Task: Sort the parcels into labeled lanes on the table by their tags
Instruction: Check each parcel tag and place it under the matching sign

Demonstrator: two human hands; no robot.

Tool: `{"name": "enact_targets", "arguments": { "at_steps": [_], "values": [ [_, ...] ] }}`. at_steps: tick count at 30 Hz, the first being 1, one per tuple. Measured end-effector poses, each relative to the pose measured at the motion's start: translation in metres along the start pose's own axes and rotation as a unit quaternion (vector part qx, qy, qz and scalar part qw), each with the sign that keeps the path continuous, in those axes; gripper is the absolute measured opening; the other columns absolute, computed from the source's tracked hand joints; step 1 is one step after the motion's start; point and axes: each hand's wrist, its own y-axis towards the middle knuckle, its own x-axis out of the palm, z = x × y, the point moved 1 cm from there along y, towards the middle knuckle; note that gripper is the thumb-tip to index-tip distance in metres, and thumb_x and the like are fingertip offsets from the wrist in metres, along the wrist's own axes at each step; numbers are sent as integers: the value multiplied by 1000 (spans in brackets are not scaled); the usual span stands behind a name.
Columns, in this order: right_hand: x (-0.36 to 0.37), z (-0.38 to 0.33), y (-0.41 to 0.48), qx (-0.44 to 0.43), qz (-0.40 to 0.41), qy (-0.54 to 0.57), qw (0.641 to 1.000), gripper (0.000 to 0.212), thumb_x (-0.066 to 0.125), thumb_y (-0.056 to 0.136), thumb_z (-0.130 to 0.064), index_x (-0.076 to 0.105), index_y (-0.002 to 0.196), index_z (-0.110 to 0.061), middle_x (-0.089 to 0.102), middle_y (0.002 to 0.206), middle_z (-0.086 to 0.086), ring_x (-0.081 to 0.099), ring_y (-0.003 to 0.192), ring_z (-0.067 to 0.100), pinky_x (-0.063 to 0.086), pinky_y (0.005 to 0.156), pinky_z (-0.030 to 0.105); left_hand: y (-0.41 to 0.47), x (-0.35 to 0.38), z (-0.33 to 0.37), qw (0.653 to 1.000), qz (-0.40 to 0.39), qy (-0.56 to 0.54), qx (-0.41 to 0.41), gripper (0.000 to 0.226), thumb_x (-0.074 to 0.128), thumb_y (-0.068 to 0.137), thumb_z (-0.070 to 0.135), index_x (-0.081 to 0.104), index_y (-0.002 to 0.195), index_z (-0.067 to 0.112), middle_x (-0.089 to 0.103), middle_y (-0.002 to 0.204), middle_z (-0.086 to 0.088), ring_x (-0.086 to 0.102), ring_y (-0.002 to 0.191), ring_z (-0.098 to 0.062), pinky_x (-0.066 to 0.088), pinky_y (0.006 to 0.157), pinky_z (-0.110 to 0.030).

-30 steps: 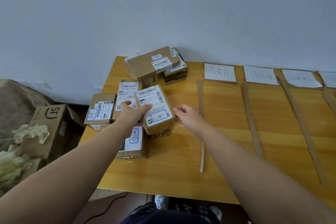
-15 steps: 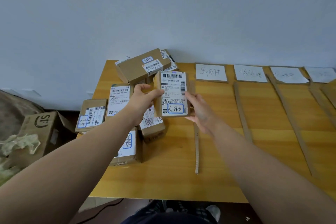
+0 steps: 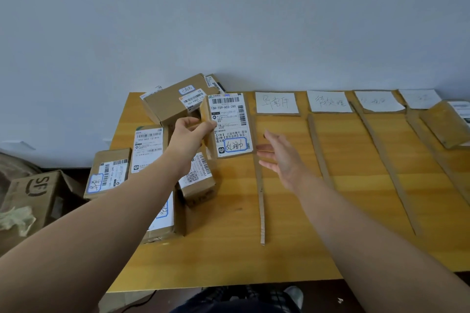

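Observation:
My left hand grips a small cardboard parcel by its left edge and holds it upright above the table, its white shipping label and blue-framed handwritten tag facing me. Just right of and below the parcel, my right hand is apart from it with fingers spread. Several other labelled parcels lie piled at the table's left end. White lane labels sit along the far edge, with cardboard strips marking the lanes on the wooden table.
One parcel lies in the far right lane. A brown SF carton and crumpled paper sit on the floor at the left. A plain wall stands behind the table.
The parcel was lifted off the pile and turned upright with both hands. My right hand has now let go and drawn off to the right; my left hand alone holds it.

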Motion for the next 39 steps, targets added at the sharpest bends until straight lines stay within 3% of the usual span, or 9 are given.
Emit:
{"name": "enact_targets", "arguments": {
  "at_steps": [8,15,21,25,29,32,36,38,39],
  "values": [
    [-21,6,-11,12,17,9,1000,40,53,94,-45,51,123,-18,59,121,5,59,108,21,50,96,40,-2,26,-10,999,-12,18,-25,51,72,79,44,48,117,19,66,107,-2,60,101,-19,47,82,-31],
    [-56,7,-17,11,42,36,998,45,53,94,-45,49,126,-14,60,112,0,59,102,18,48,100,43,-4,71,-10,996,-74,32,-34,46,71,78,47,52,112,21,71,106,-3,65,101,-20,51,94,-36],
    [-101,3,-11,16,20,53,998,21,56,92,-45,54,101,-26,65,100,-6,58,95,13,48,97,39,-10,126,-9,990,-126,14,-57,46,72,80,38,51,112,12,72,104,-6,67,101,-21,53,93,-36],
    [-151,-8,-2,24,30,58,998,40,61,88,-47,53,115,-19,67,107,-1,60,106,21,50,95,39,-13,177,-4,988,-146,12,-54,42,73,80,37,50,105,13,71,108,-9,67,103,-23,52,94,-37],
    [-210,-26,6,21,25,58,998,40,60,89,-47,56,118,-19,69,107,-1,61,103,18,48,97,41,-18,236,6,988,-142,-4,-56,38,68,85,34,53,108,8,69,109,-8,65,100,-21,54,87,-31],
    [-254,-40,14,21,23,67,997,29,60,89,-46,59,109,-25,70,109,2,62,107,21,47,97,45,-21,276,10,992,-107,-27,-53,20,63,91,23,58,102,7,67,106,-9,63,90,-19,55,77,-27],
    [-305,-52,19,20,17,54,998,31,62,90,-33,56,116,-17,70,109,9,66,88,13,51,91,39,-32,327,13,990,-127,-25,-45,17,63,91,23,58,102,11,65,99,-7,64,88,-21,55,84,-33],
    [-324,-55,21,15,11,31,999,30,58,94,-21,53,124,-17,68,98,-2,66,75,1,54,80,30,-38,350,13,988,-146,-31,-46,16,63,91,21,56,102,11,64,97,-6,64,85,-20,56,82,-34],
    [-333,-57,23,14,14,44,999,33,58,94,-19,52,126,-16,68,96,-4,67,77,1,53,84,33,-39,361,14,986,-154,-34,-49,15,63,91,19,55,101,12,64,96,-5,63,83,-20,56,80,-33]
  ]
}}
